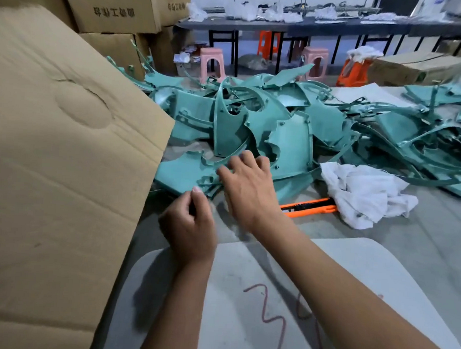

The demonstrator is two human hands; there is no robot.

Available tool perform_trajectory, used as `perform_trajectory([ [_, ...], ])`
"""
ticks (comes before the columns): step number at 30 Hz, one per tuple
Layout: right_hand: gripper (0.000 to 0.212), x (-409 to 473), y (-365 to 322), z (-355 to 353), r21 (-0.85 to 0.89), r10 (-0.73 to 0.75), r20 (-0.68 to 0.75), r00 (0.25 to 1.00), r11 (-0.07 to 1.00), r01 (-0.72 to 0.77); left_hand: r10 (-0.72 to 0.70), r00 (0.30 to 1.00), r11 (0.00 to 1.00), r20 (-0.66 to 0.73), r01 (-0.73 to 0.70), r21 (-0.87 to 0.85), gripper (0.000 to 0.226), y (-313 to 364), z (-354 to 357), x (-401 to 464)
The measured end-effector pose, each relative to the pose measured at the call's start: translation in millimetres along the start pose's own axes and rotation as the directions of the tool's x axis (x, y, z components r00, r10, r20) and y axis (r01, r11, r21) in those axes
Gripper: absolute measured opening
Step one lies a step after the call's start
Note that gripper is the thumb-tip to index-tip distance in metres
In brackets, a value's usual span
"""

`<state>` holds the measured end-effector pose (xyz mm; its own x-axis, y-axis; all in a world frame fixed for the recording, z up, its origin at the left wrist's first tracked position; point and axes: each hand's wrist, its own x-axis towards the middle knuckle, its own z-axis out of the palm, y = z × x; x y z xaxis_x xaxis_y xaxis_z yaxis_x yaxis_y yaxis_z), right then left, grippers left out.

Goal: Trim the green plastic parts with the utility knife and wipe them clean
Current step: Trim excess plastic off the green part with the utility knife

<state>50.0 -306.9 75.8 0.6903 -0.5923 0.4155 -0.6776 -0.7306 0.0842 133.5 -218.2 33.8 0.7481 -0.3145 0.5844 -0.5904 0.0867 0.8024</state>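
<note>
A heap of green plastic parts (288, 124) covers the floor ahead of me. My right hand (247, 186) reaches over the near edge of the heap, fingers spread and resting on a flat green part (182, 173). My left hand (189, 225) hovers just short of that part with its fingers curled in; whether it holds anything cannot be seen. An orange utility knife (310, 206) lies on the floor to the right of my right wrist. A crumpled white rag (364, 193) lies beside the knife, covering its far end.
A large cardboard box flap (59, 152) stands close on my left. Stacked cartons (112, 5) rise behind it. A white board with red marks (244, 303) lies under my forearms. Pink and orange stools (212, 61) and a long dark table (312, 25) stand at the back.
</note>
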Motion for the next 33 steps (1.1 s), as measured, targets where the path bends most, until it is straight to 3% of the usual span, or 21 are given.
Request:
perform_trajectory([
  [2, 0.021, 1, 5, 4, 0.035, 0.033, 0.094, 0.995, 0.999, -0.036, -0.065, 0.998, 0.996, 0.002, 0.065, -0.053, 0.043, -4, -7, -2],
  [5, 0.013, 1, 12, 2, 0.102, 0.009, 0.032, 0.999, 0.995, -0.012, -0.201, 0.978, 0.968, 0.056, 0.207, -0.142, 0.044, 5, 5, 0],
  [8, 0.015, -4, 23, -7, 0.211, 0.016, -0.228, 0.974, 0.977, 0.033, -0.207, 0.955, 0.934, 0.213, 0.257, -0.246, 0.046, 17, 18, -5],
  [11, 0.015, -13, 29, -32, 0.513, 0.176, -0.528, 0.831, 0.846, 0.146, -0.135, 0.942, 0.925, 0.307, 0.231, -0.303, 0.043, 24, 20, -9],
  [13, 0.013, -20, 26, -54, 0.668, 0.313, -0.601, 0.735, 0.702, 0.248, -0.037, 0.93, 0.966, 0.364, 0.127, -0.227, 0.031, 27, 19, -10],
  [14, 0.013, -24, 25, -63, 0.735, 0.392, -0.593, 0.703, 0.62, 0.275, 0.045, 0.921, 0.989, 0.387, 0.014, -0.147, 0.02, 29, 17, -11],
  [15, 0.015, -28, 24, -70, 0.796, 0.473, -0.564, 0.677, 0.528, 0.294, 0.125, 0.902, 0.992, 0.413, -0.108, -0.066, 0.025, 32, 15, -13],
  [17, 0.018, -35, 21, -82, 0.892, 0.586, -0.452, 0.673, 0.282, 0.353, 0.234, 0.871, 0.964, 0.433, -0.267, 0.017, 0.076, 36, 12, -13],
  [19, 0.019, -44, 17, -88, 0.916, 0.599, -0.3, 0.742, -0.036, 0.4, 0.313, 0.864, 0.927, 0.395, -0.369, 0.072, 0.099, 41, 7, -11],
  [21, 0.016, -56, 18, -87, 0.878, 0.543, -0.172, 0.822, -0.295, 0.378, 0.361, 0.837, 0.876, 0.412, -0.455, 0.158, 0.072, 36, 5, -6],
  [23, 0.017, -66, 24, -82, 0.855, 0.457, -0.116, 0.882, -0.405, 0.322, 0.362, 0.824, 0.85, 0.436, -0.484, 0.209, 0.034, 30, 1, -1],
  [25, 0.026, -76, 35, -70, 0.897, 0.41, -0.08, 0.909, -0.368, 0.245, 0.342, 0.829, 0.879, 0.443, -0.449, 0.161, 0.016, 25, 0, 0],
  [26, 0.03, -81, 41, -62, 0.946, 0.413, -0.073, 0.908, -0.26, 0.195, 0.311, 0.85, 0.91, 0.425, -0.396, 0.126, 0.016, 25, 1, -1],
  [27, 0.03, -86, 47, -53, 0.99, 0.427, -0.094, 0.9, -0.056, 0.13, 0.262, 0.883, 0.94, 0.39, -0.325, 0.104, 0.023, 26, 1, -1],
  [28, 0.027, -92, 53, -42, 0.973, 0.431, -0.144, 0.891, 0.223, 0.049, 0.208, 0.915, 0.964, 0.346, -0.252, 0.087, 0.03, 27, 2, 1],
  [29, 0.022, -98, 60, -30, 0.869, 0.399, -0.186, 0.898, 0.494, -0.039, 0.16, 0.941, 0.98, 0.298, -0.187, 0.063, 0.034, 28, 2, 3],
  [30, 0.02, -103, 67, -19, 0.711, 0.332, -0.176, 0.927, 0.694, -0.114, 0.132, 0.958, 0.99, 0.253, -0.142, 0.021, 0.034, 29, 1, 5],
  [31, 0.021, -106, 73, -10, 0.557, 0.26, -0.123, 0.958, 0.817, -0.15, 0.118, 0.969, 0.993, 0.218, -0.115, -0.026, 0.03, 29, 0, 8],
  [33, 0.027, -107, 81, 1, 0.372, 0.185, -0.013, 0.983, 0.913, -0.167, 0.072, 0.981, 0.994, 0.181, -0.055, -0.096, 0.018, 27, -3, 11],
])
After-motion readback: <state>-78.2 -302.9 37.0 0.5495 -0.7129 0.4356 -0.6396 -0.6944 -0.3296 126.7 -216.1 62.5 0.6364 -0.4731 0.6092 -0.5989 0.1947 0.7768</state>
